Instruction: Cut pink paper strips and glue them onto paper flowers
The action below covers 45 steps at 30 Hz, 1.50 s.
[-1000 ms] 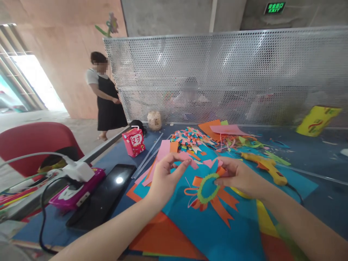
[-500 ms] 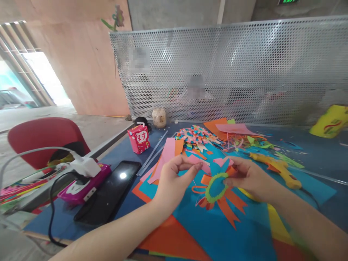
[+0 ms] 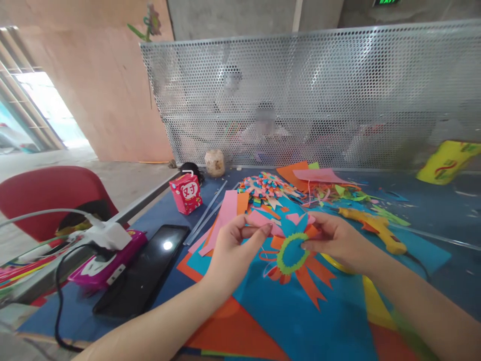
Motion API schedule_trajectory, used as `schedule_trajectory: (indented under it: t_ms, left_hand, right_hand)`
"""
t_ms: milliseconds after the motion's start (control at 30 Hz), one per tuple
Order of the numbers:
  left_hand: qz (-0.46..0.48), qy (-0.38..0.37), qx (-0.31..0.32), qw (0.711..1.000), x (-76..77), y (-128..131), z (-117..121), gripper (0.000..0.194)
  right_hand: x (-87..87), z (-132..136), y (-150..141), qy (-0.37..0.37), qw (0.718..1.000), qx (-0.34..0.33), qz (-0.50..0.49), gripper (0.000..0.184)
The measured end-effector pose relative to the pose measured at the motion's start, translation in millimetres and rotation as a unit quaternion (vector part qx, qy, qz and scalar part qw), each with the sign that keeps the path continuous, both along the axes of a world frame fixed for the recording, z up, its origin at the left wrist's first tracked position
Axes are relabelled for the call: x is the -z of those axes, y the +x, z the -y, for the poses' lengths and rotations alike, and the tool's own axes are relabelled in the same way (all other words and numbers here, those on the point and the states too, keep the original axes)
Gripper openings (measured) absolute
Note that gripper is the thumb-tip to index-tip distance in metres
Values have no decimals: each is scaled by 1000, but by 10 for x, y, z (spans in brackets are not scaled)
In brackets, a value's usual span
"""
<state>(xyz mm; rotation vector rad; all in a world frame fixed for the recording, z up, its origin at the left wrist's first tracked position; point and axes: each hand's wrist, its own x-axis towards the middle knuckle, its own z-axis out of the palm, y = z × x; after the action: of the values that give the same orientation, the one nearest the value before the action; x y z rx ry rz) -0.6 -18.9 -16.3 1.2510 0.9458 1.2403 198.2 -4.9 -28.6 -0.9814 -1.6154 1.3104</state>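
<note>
My left hand (image 3: 233, 250) is closed, thumb against index finger, on a small piece of pink paper (image 3: 259, 219). In my right hand (image 3: 340, 243) a paper rosette (image 3: 280, 259) is pinched by its upper right edge. It has a scalloped green ring, a blue middle, looped orange strips and two long orange tails (image 3: 310, 289) with notched ends. Pink and blue petals stand at its top, between my two hands. Below it lies a large blue sheet (image 3: 315, 331). Fingertips partly hide the pinched edges.
A yellow glue gun (image 3: 376, 228) lies to the right, near paper scraps (image 3: 338, 193). Finished rosettes (image 3: 265, 185) are piled behind. At left are a black phone (image 3: 150, 271), a purple power strip (image 3: 112, 265) and a red drink carton (image 3: 186, 193). A perforated metal screen (image 3: 319, 90) borders the back.
The whole view has shifted slightly, so the table things appear farther left. Both hands keep their grips on the pink paper and the rosette, with little movement between them.
</note>
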Motion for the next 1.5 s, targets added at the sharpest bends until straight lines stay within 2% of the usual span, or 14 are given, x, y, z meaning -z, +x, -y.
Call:
schedule_trajectory:
  t_ms: [167,433,600,933,1133,1300,1400,1467,1500]
  left_hand:
    - [-18,2,-8,1000,-9,-3,-2,19]
    - [23,-34,-20,999,-11,11,-24,21]
    - [40,-49,0,998,1,2,-30,22]
    - [43,-32,15,998,-24,-9,-9,17]
    - [61,-45,9,997,-10,-10,-15,17]
    - [60,-22,4,998,-5,-5,-27,15]
    - [62,4,20,998,-1,-19,-35,14]
    - [67,40,30,996,-7,-38,-34,17]
    - [64,64,34,995,-11,-48,-30,20]
  right_hand:
    - [2,-17,-5,12,1000,-4,-5,28]
    - [-36,-14,-25,11,1000,-5,-14,33]
    - [-43,-9,-30,10,1000,-9,-20,35]
    - [-58,-4,-33,6,999,-23,-30,27]
    - [-65,-5,-34,16,999,-25,-12,30]
    - [-52,-10,-32,27,999,-26,-4,29]
    - [-48,-5,-27,93,995,3,24,24]
    - [-62,9,-16,197,976,59,77,20]
    - [-75,21,-8,265,954,87,110,18]
